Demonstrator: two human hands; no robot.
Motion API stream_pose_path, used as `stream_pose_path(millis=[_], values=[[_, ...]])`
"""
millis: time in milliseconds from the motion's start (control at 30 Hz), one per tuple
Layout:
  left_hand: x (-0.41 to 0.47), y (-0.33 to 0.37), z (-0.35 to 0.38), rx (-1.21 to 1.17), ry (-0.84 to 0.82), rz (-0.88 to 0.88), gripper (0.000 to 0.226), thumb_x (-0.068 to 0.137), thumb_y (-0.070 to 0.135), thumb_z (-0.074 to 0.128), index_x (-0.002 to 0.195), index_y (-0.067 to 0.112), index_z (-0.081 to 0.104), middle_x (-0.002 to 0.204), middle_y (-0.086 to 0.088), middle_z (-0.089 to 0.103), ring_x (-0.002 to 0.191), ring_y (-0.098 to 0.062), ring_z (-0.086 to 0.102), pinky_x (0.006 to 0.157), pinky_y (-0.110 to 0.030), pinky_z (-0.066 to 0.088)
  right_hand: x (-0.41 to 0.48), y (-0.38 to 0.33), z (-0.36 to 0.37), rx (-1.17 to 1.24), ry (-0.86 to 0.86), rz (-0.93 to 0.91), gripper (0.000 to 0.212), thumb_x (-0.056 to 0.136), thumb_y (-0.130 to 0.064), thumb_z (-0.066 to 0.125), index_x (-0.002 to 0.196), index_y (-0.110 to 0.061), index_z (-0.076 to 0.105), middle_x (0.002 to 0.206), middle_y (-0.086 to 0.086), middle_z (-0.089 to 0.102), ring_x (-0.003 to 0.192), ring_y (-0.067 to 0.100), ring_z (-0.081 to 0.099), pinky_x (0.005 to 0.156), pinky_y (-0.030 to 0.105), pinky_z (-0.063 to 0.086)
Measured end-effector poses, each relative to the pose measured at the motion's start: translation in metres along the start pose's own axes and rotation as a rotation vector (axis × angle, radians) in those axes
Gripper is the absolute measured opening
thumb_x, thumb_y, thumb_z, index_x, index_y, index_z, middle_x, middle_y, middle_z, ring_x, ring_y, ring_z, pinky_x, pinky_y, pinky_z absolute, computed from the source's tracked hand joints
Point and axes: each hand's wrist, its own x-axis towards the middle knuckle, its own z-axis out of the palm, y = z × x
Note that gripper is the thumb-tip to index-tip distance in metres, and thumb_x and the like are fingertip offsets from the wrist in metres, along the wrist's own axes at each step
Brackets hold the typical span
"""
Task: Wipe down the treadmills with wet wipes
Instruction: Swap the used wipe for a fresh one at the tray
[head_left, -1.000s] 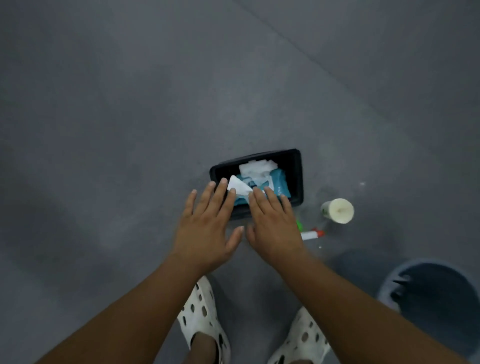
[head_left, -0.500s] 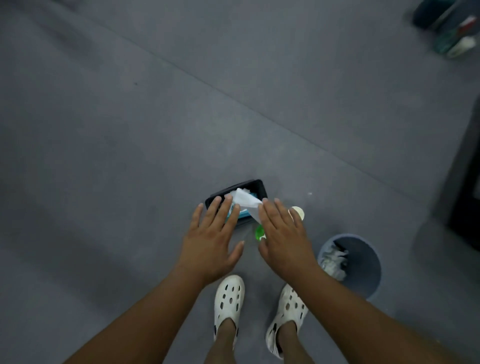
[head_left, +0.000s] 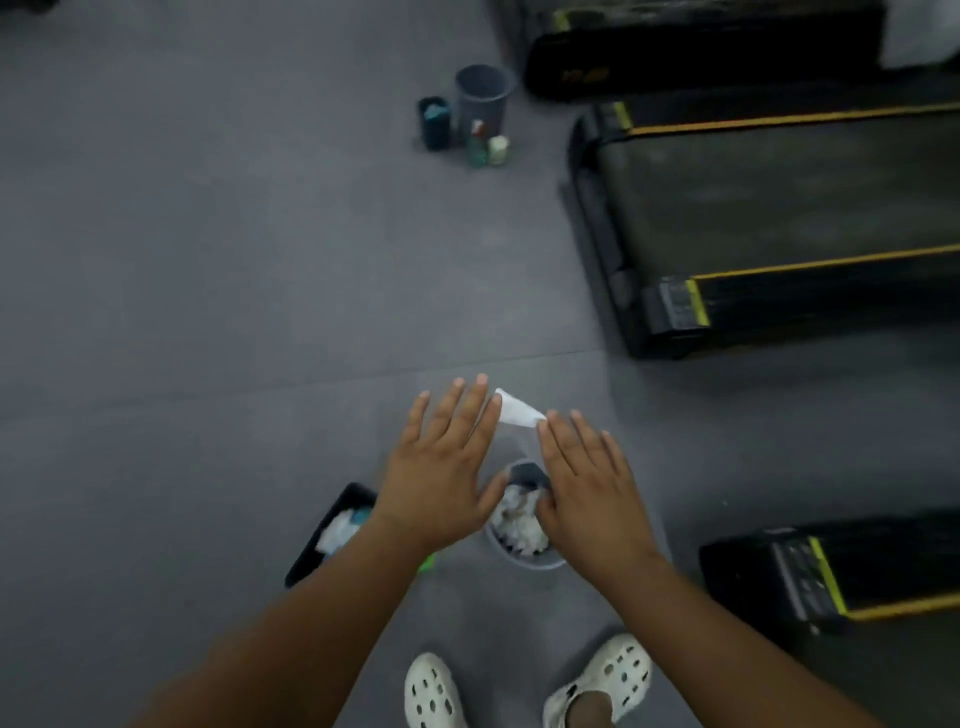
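Meanwhile, from the head camera: standing in white clogs (head_left: 434, 691) right over a small grey bin (head_left: 524, 564), part-filled with crumpled white wipes. Holds the left hand (head_left: 441, 467) and right hand (head_left: 587, 483) out flat above the bin, fingers straight and spread, thumbs turned in toward each other. Carries a fresh white wet wipe (head_left: 514, 410) just past the bin's far rim, stretched between the left forefinger and the right fingertips; cannot tell the hold underneath.

Just left of the bin, half under the left forearm: a black tray (head_left: 311, 561) with the wipe pack (head_left: 343, 525). Between tray and bin, a scrap of something bright green (head_left: 427, 564). Beyond the bin and to its right, a black treadmill (head_left: 753, 208) with yellow edging, well apart from the wipe. Nearer on the bin's right, the end of a second treadmill (head_left: 831, 571); far beyond, a third treadmill (head_left: 675, 52). Far beyond the bin, another kit: a taller bucket (head_left: 480, 96), a dark tub (head_left: 434, 122) and two bottles (head_left: 477, 145).

Appears, judging by the used wipes in the bin, to have got some wiping done. Has a clean wipe ready and touches no deck yet, so probably has more to wipe; cannot say how much.
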Motion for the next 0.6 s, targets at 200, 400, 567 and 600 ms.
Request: stream_pose_path(millis=[200,400,567,600], values=[[0.13,0.151,-0.013,0.03,-0.01,0.272,0.078,0.091,0.056,0.041,0.155,0.012,0.036,0.165,-0.01,0.026,0.151,-0.03,0.027,0.12,-0.055,0.022,-0.036,0.149,-0.074,0.028,0.077,0.274,0.08,0.072,-0.023,0.077,0.146,-0.006,0.049,0.151,0.009,0.048,0.141,0.029,0.043,0.115,0.049,0.035],[0.224,0.336,0.008,0.011,-0.063,0.546,0.077,0.091,0.055,0.043,0.155,0.012,0.037,0.166,-0.008,0.024,0.152,-0.028,0.024,0.12,-0.054,0.02,-0.112,0.301,-0.123,0.033,0.144,0.573,0.075,0.08,-0.023,0.071,0.148,-0.008,0.045,0.155,0.007,0.044,0.144,0.027,0.04,0.118,0.046,0.03],[0.274,0.472,0.037,-0.006,-0.128,0.782,0.076,0.092,0.055,0.045,0.154,0.011,0.039,0.164,-0.009,0.027,0.151,-0.028,0.028,0.119,-0.055,0.024,-0.182,0.403,-0.141,-0.018,0.163,0.83,0.073,0.081,-0.023,0.07,0.148,-0.007,0.047,0.154,0.008,0.046,0.144,0.027,0.041,0.117,0.047,0.031],[0.285,0.493,0.044,-0.002,-0.14,0.832,0.075,0.093,0.055,0.044,0.154,0.011,0.038,0.165,-0.01,0.026,0.151,-0.028,0.027,0.119,-0.055,0.023,-0.192,0.421,-0.142,-0.021,0.166,0.882,0.073,0.081,-0.023,0.07,0.148,-0.007,0.047,0.154,0.007,0.045,0.144,0.027,0.04,0.117,0.048,0.033]])
